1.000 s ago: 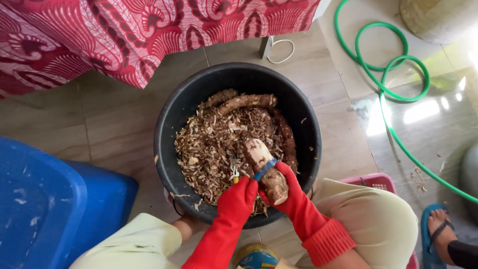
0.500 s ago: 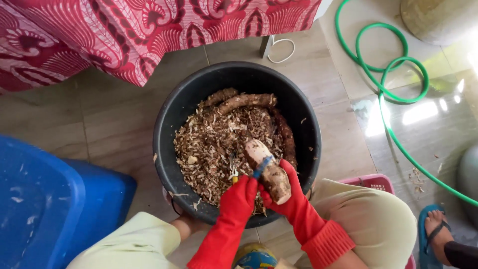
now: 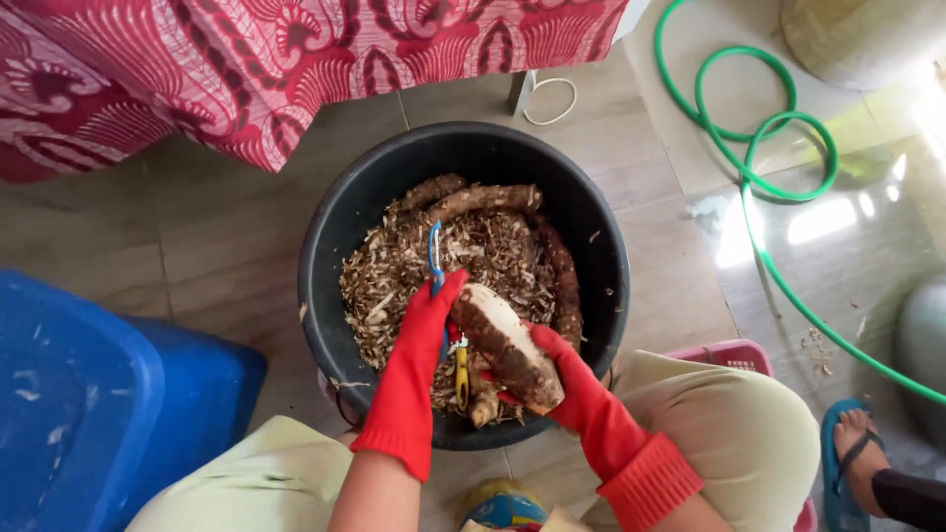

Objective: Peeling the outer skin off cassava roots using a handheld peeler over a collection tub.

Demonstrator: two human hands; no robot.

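View from above: a seated person in red rubber gloves works over a black tub (image 3: 335, 256) w/ brown peelings and unpeeled roots (image 3: 483, 200) inside. Right hand (image 3: 576, 379) is clenched round the lower end of a thick root (image 3: 505, 345), held over the near side of the tub, upper end peeled pale. Left hand (image 3: 426, 320) grasps a blue-and-yellow peeler (image 3: 436, 258), blade pointing to the far side, just left of the root. Root looks heavy, stiff, prob. slick where peeled; best gripped on the rough brown skin. Blue bin (image 3: 99, 414) near left, green hose (image 3: 759, 167) far right, red patterned cloth (image 3: 246, 69) at far edge.
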